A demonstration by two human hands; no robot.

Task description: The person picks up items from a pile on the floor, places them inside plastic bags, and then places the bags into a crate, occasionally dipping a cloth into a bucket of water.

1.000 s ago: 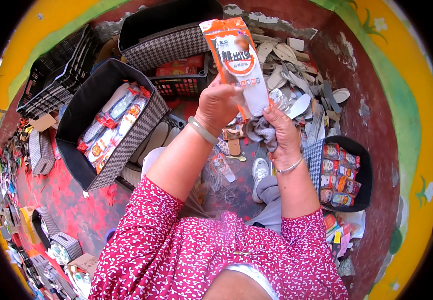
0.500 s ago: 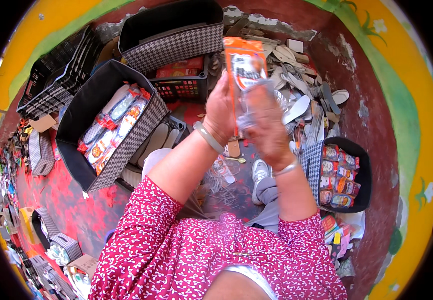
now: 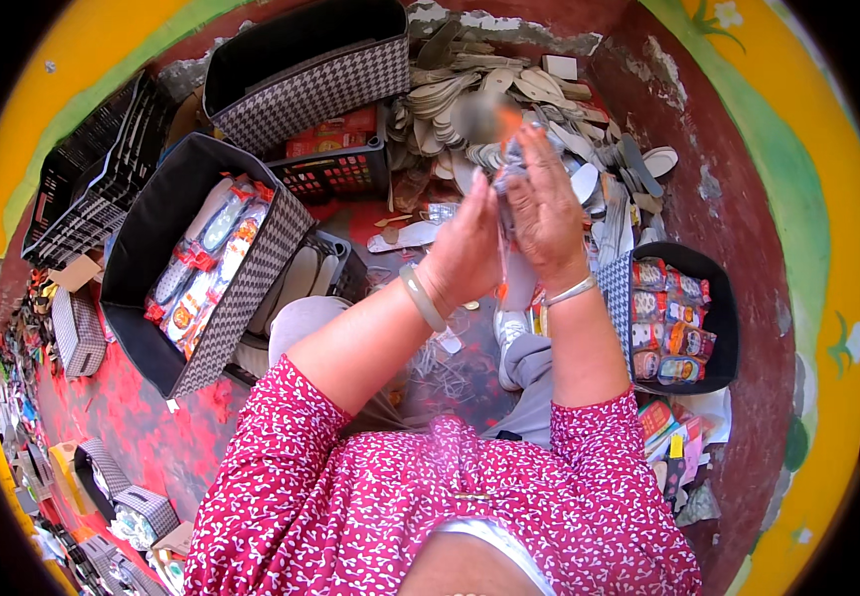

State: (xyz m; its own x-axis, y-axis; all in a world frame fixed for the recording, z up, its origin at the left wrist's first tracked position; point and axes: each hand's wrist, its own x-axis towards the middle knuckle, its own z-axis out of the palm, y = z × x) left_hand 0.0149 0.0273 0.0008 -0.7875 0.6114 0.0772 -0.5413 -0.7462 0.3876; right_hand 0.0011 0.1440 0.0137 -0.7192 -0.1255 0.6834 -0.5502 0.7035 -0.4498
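A thin plastic packet (image 3: 511, 164) with orange print stands edge-on between my two hands; its far end is blurred and shows grey. My left hand (image 3: 465, 243) is against its left side, thumb and fingers pointing away from me. On the other side, my right hand (image 3: 546, 214) presses its long, nearly straight fingers to the packet. What is inside cannot be made out. Beyond the hands lies a heap of loose pale insoles (image 3: 574, 134). To the left, a houndstooth fabric box (image 3: 276, 223) holds several packaged insoles (image 3: 216, 248).
A smaller houndstooth bin (image 3: 716, 338) on the right holds several rolled packets (image 3: 670, 308). Another fabric box (image 3: 320, 94) sits on a black crate (image 3: 335, 174). Empty-looking black crates (image 3: 92, 169) stack far left. Shredded strips (image 3: 440, 377) litter the floor by my shoe (image 3: 511, 333).
The packet has turned from face-on to edge-on and come lower. My left hand has moved right and down; my right hand now lies flatter along the packet.
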